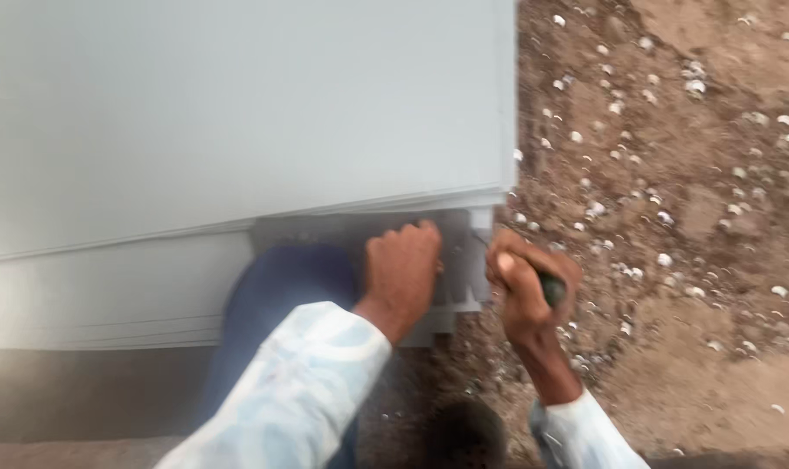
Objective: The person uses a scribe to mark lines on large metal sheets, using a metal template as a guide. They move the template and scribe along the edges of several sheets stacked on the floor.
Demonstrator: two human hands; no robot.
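The left hand lies knuckles-up, fingers curled, pressing on a small grey notched piece that sticks out from under the stack of pale grey sheets just above both hands. The right hand — just beside the left, past the piece's edge — is closed around a dark-handled tool, its tip blurred near the stack's corner. Right of that hand lies bare soil strewn with small white chips.

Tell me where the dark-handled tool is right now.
In the head view, right of centre: the tool is gripped in the right hand, beside the grey sheets' lower right corner, above the dirt ground.
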